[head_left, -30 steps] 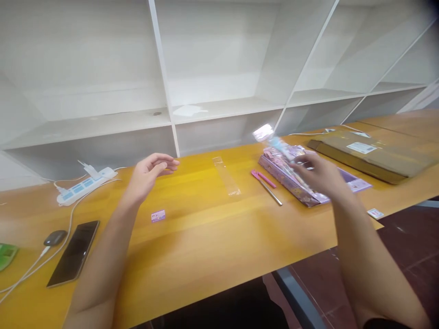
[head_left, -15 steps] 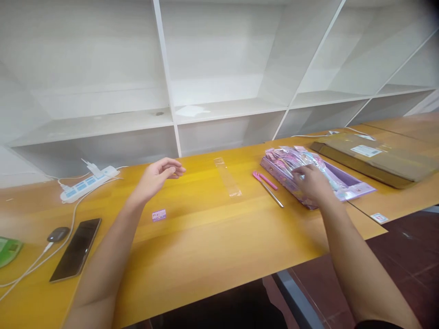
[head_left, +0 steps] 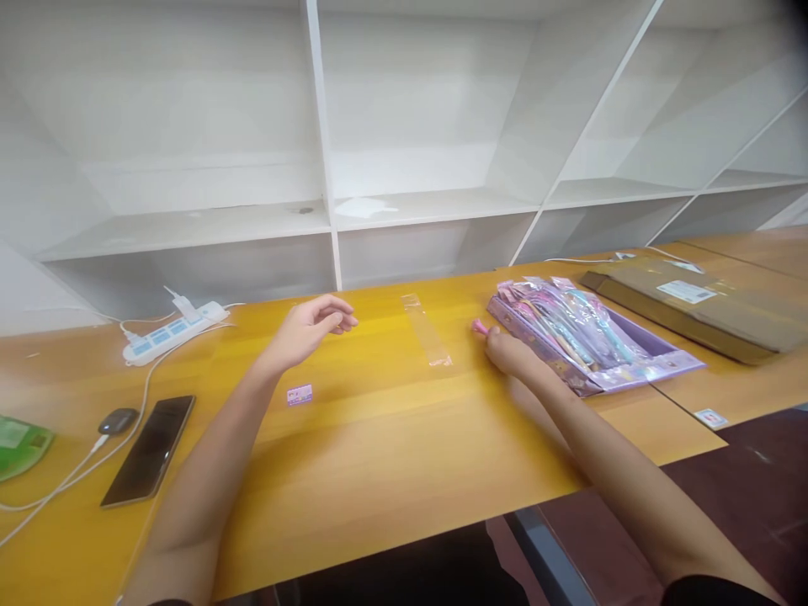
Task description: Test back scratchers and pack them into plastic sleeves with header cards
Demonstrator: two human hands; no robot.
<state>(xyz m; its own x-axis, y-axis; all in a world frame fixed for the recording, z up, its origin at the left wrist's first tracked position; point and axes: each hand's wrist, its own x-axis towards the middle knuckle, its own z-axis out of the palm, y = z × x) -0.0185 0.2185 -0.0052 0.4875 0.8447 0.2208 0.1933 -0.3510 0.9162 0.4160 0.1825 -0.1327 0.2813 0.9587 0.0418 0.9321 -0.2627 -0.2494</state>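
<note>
My right hand [head_left: 503,349] is closed around a slim pink-and-silver pen-like tool, whose pink end [head_left: 481,326] pokes out past the fingers; the rest of it is hidden. Just right of that hand stands a purple display box [head_left: 678,366] holding several pink and blue items in clear wrappers [head_left: 571,316]. My left hand [head_left: 316,326] hovers over the table with its fingers loosely bent and apart, holding nothing. A small purple-and-white sticker [head_left: 300,395] lies below it. Between my hands a clear plastic strip [head_left: 427,330] rests flat on the wood.
On the left are a white power strip [head_left: 177,334], a dark phone [head_left: 148,451], a small black case [head_left: 119,422] on a white cable and a green object [head_left: 22,446]. A taped cardboard box [head_left: 688,307] lies far right. White shelving [head_left: 435,206] backs the table.
My right hand has moved left from the display box to the pink-and-silver tool on the table and closed on it. My left hand keeps nearly the same pose.
</note>
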